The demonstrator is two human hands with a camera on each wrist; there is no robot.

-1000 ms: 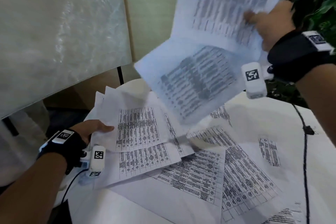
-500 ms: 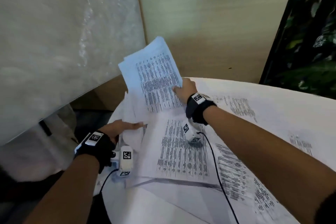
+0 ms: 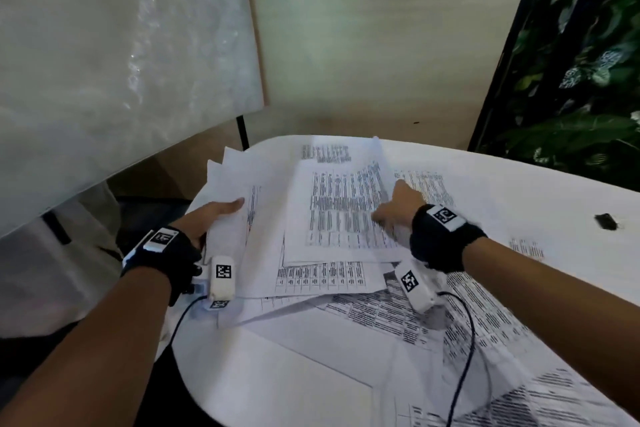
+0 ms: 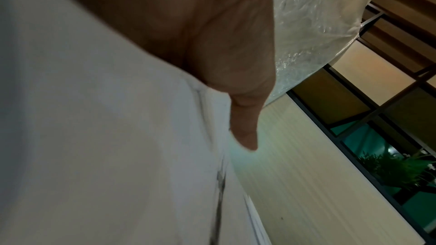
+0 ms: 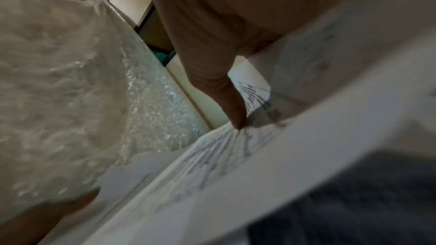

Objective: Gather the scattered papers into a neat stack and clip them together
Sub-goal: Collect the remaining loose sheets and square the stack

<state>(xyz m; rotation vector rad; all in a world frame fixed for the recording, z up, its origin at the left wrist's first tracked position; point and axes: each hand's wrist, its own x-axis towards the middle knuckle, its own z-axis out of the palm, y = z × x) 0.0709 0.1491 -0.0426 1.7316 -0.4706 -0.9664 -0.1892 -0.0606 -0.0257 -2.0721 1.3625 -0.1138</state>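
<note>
A loose pile of printed sheets (image 3: 332, 218) lies at the far left of the round white table (image 3: 519, 191). My left hand (image 3: 218, 213) lies with straight fingers along the pile's left edge; the left wrist view shows its thumb (image 4: 243, 118) against white paper (image 4: 106, 137). My right hand (image 3: 398, 206) holds the top sheets at their right edge, which curls up. Its thumb (image 5: 226, 90) presses on the print (image 5: 235, 165) and the other fingers are hidden. More sheets (image 3: 398, 315) lie scattered toward me. A small black clip (image 3: 605, 221) sits far right.
A bubble-wrapped panel (image 3: 104, 62) leans at the left, with a pale wall panel (image 3: 363, 45) behind the table and dark plants (image 3: 571, 62) at the right. The table's rim (image 3: 194, 392) curves close at front left. A black cable (image 3: 464, 357) trails over the near sheets.
My right hand has brought the sheets it held high in the air down onto the pile at the left. My left hand has stayed at the pile's left edge.
</note>
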